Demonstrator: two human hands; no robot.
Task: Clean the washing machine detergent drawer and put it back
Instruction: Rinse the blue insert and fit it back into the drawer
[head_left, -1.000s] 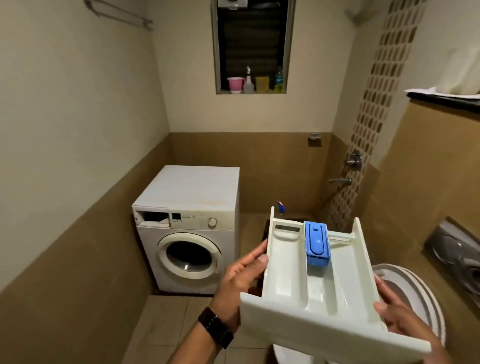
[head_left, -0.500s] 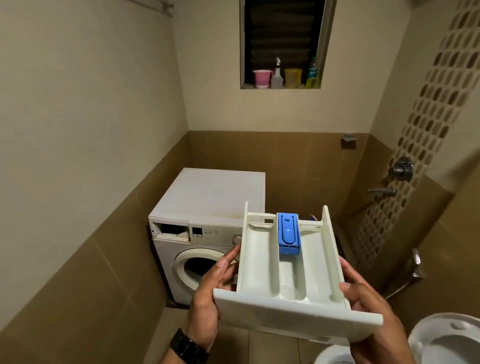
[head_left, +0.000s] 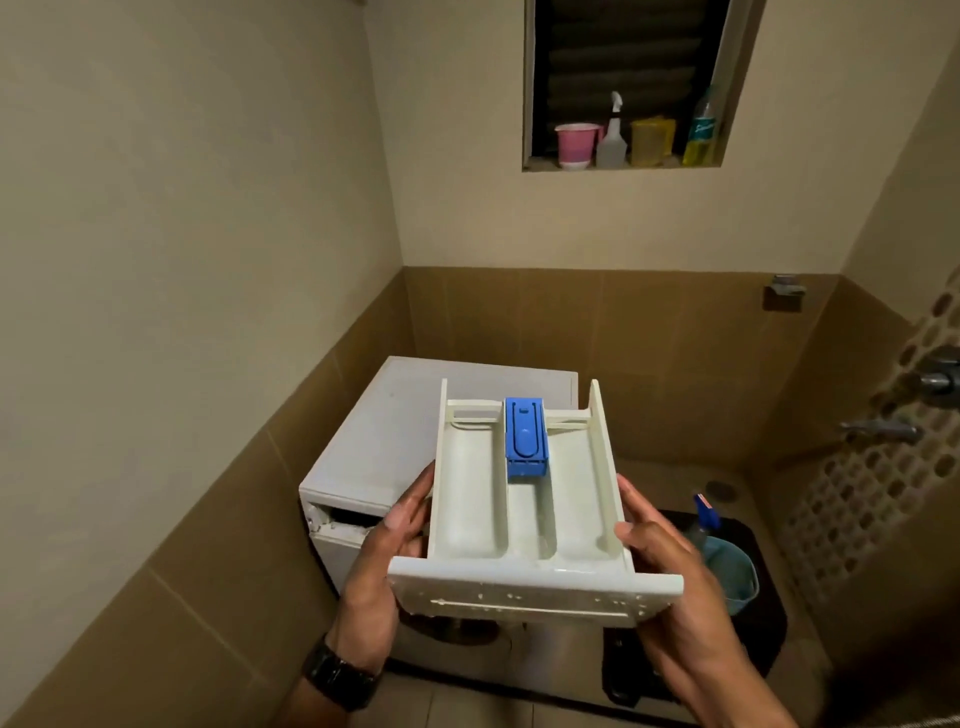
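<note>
You hold the detergent drawer between your left hand and right hand, fingers gripping its sides, washing machine beyond them.

my left hand and right hand are bare, no gloves, no rings that i can see. on my left wrist sits a black watch with a chunky band, maybe rubber. both forearms are sleeveless.
</note>
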